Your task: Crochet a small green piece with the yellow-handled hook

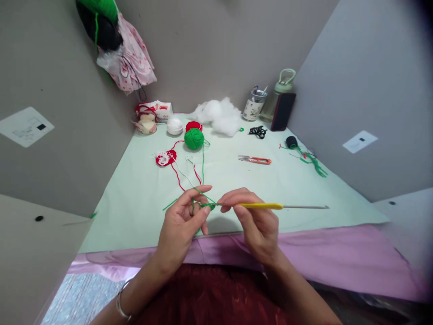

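Observation:
My left hand [184,223] pinches a small green crochet piece [207,206] and has the green yarn strand [203,167] looped over its fingers. My right hand [255,221] grips a crochet hook with a yellow handle [262,206]; its tip is in the green piece and its metal end points right. The strand runs back across the pale green table [142,189] to a green yarn ball [194,138]. Both hands hover above the table's near edge.
A red-and-white crocheted piece [165,158] with red yarn lies left of centre. Orange thread snips [255,160], white stuffing [218,115], a pen cup [253,106], a bottle [279,97], a black spool [291,142] with green scraps, and a tissue pack [155,110] sit farther back.

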Tool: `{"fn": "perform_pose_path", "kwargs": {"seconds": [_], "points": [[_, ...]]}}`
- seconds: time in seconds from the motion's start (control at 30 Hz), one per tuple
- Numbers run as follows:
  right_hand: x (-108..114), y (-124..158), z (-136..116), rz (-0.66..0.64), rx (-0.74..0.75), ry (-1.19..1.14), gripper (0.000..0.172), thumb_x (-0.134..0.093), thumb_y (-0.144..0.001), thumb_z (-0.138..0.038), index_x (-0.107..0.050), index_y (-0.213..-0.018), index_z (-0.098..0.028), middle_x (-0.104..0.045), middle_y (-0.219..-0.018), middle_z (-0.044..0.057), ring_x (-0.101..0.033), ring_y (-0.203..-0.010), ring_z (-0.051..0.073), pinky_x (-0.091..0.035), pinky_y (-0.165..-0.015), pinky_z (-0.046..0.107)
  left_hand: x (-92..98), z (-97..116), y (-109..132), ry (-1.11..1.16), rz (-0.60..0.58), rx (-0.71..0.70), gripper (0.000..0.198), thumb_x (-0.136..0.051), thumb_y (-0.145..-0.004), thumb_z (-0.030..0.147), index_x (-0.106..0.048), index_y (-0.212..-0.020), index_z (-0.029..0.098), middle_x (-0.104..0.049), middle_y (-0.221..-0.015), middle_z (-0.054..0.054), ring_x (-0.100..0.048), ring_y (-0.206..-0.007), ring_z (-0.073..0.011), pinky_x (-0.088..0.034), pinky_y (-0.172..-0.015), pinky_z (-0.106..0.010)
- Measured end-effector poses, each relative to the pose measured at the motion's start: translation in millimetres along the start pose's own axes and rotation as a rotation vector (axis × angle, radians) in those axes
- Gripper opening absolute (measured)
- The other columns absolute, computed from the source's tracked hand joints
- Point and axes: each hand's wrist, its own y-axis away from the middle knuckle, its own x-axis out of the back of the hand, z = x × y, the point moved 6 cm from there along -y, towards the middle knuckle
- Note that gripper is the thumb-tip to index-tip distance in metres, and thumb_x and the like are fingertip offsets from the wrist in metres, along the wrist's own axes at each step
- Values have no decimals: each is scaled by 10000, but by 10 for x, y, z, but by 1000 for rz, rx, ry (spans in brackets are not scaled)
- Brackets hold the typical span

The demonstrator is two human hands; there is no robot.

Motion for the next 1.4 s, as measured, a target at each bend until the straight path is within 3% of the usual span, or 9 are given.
{"fn": "perform_pose_path", "kwargs": {"seconds": [0.27,0.4,0.63,0.87,1.0,1.1,1.23,1.4], "points": [[-110,18,-190,-25,293,295,238,-512,-1063,-141,-684,-1196,-239,-790,-1046,103,-751,-926,217,-620,-744,355,20,99,22,-73,102,-96,325,-823,-878,206,-792,-1196,268,-653,-894,37,-585,-527,-51,-538,-519,-192],[-108,-8,-145,-22,202,229,226,-513,-1065,-145,-698,-1132,-257,-789,-967,73,-759,-916,228,-624,-753,380,60,120,31,-118,110,-123,333,-826,-880,208,-800,-1206,274,-669,-875,31,-579,-537,-58,-552,-535,-194],[-167,61,-141,43,303,294,264,-534,-1049,-137,-706,-1212,-255,-806,-1088,112,-778,-918,215,-629,-720,342,58,115,43,-100,137,-126,309,-816,-880,198,-804,-1178,277,-652,-864,37,-584,-535,-54,-555,-538,-190],[-161,8,-137,22,261,255,249,-513,-1058,-105,-702,-1156,-233,-797,-960,74,-774,-929,216,-640,-764,351,77,92,30,-101,123,-158,345,-815,-878,202,-793,-1214,273,-658,-866,38,-565,-533,-46,-554,-528,-173],[-205,115,-126,33,420,446,299,-561,-1047,-122,-698,-1293,-224,-786,-1086,104,-769,-959,208,-648,-776,323,11,31,35,14,76,-65,389,-849,-841,184,-787,-1216,265,-643,-841,50,-541,-528,-36,-543,-527,-153],[-243,194,-121,17,502,586,393,-643,-1002,-88,-698,-1369,-217,-774,-1110,107,-763,-1018,231,-653,-859,345,-51,-31,28,212,13,94,497,-897,-804,204,-761,-1280,247,-633,-832,50,-498,-518,-31,-502,-473,-136],[-201,172,-95,7,392,501,464,-648,-995,-61,-696,-1395,-291,-759,-1165,84,-753,-1046,220,-656,-849,347,-102,-69,6,441,-110,304,502,-911,-803,217,-770,-1282,168,-528,-693,90,-257,-443,13,-400,-411,-96],[-62,41,20,87,51,-18,295,-588,-1048,-107,-774,-1208,-272,-753,-976,38,-726,-869,168,-622,-765,324,8,-26,-58,464,-45,286,407,-909,-778,160,-814,-1173,170,-600,-809,61,-233,-449,36,-371,-405,-79]]}}
